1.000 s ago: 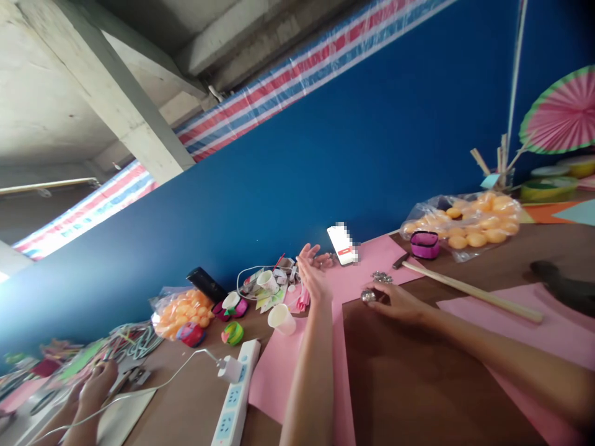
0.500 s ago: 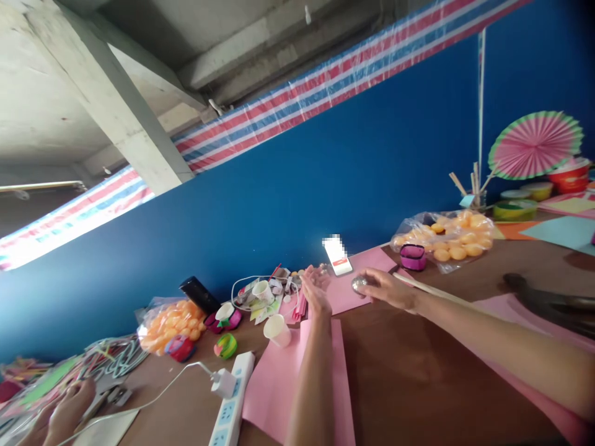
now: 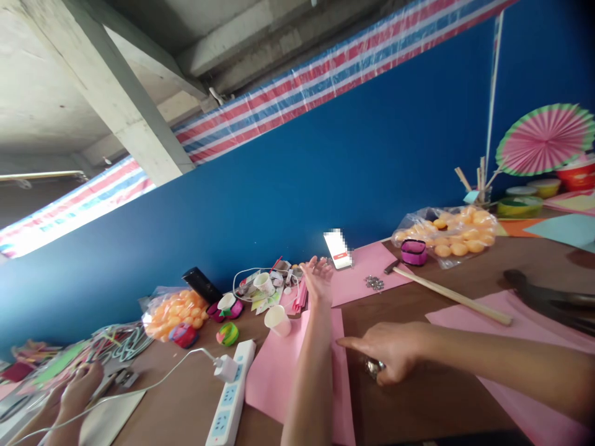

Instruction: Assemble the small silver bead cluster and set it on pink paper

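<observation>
My left hand [image 3: 318,282] is raised over the pink sheet [image 3: 274,384], palm up with its fingers apart; nothing shows in it. Lower right, my right hand [image 3: 395,350] points left with its index finger. Its other fingers curl round a shiny metal object [image 3: 373,368], partly hidden. A little pile of small metal pieces [image 3: 374,283] lies on a second pink sheet [image 3: 344,290]. Beside it is a hammer [image 3: 455,296] with a wooden handle. Behind my left hand a lit phone [image 3: 338,249] leans near the blue wall.
A white power strip [image 3: 231,396] with a plugged charger lies left of centre, near a paper cup [image 3: 277,321]. Bags of orange balls [image 3: 176,313] stand left and right. Another person's hands [image 3: 83,384] are at lower left. Dark-handled tool [image 3: 548,297] at right.
My right hand has moved down and toward me with the metal object, from over the far pink sheet. The small metal pieces and hammer head now show. My left hand's fingers have spread.
</observation>
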Available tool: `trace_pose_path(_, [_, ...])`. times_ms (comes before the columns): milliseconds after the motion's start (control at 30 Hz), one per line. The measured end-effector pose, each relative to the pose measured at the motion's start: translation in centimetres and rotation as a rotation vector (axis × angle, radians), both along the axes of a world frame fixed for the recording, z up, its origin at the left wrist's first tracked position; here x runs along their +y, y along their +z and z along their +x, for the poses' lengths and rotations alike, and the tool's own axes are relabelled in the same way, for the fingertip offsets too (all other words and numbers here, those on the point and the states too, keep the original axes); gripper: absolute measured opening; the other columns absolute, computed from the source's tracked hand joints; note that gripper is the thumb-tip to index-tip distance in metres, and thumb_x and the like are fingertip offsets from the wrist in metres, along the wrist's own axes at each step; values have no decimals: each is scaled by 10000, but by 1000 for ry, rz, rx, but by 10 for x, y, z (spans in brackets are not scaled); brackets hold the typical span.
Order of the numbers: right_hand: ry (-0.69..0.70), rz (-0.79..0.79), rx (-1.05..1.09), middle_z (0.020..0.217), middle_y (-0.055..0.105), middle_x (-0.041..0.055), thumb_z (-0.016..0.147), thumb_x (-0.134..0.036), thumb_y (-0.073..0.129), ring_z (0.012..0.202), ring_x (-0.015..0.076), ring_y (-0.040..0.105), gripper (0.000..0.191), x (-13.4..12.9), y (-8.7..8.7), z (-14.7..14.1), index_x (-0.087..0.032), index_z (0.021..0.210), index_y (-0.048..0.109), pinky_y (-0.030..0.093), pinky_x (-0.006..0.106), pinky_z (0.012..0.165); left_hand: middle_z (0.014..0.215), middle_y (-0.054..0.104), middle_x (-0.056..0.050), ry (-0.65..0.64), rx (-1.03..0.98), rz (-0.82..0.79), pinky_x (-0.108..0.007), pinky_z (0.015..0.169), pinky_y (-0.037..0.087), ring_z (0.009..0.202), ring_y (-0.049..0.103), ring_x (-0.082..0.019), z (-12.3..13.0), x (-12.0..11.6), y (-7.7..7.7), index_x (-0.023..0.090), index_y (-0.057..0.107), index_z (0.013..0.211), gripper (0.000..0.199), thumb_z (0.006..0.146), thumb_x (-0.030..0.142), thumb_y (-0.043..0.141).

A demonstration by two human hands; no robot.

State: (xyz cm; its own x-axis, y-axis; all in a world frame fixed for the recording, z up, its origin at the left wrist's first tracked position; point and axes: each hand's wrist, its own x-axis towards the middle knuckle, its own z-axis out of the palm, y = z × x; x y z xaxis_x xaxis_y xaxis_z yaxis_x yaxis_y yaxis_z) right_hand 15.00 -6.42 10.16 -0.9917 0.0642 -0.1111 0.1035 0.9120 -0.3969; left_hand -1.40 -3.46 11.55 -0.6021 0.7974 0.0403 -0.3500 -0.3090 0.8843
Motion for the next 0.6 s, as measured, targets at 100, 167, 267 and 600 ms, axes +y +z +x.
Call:
trace_pose_path(100, [-2,55,-6,693,639,34,581,-311,560,619,232,602,864,-10,-5,-3,-217,1368,216,290,244,449,1012,655,29,-20,12,7,-381,896,467,1065,538,-172,2,-3,1,379,532,1012,352,813,561,307])
trace_pose_path(167, [-5,70,-36,741,660,41,568,-292,557,658,241,614,859,-15,-6,-5,-239,1362,234,320,252,472,1007,657,26,-25,5,3,-389,886,473,1064,539,-177,2,-3,1,376,532,1015,349,813,557,313])
trace_pose_path(267, [-27,88,-119,780,675,48,538,-270,566,711,247,624,835,-22,-5,-8,-253,1333,310,356,261,505,996,662,22,-29,9,1,-384,871,480,1049,547,-175,1,-2,-1,370,540,1007,345,817,548,314])
trace_pose_path(600, [-44,164,-108,720,676,59,530,-293,563,600,247,612,826,-26,6,-10,-215,1319,328,343,260,455,1008,654,-76,32,1,84,-358,809,489,925,604,-182,-9,1,-10,209,575,978,427,803,542,373])
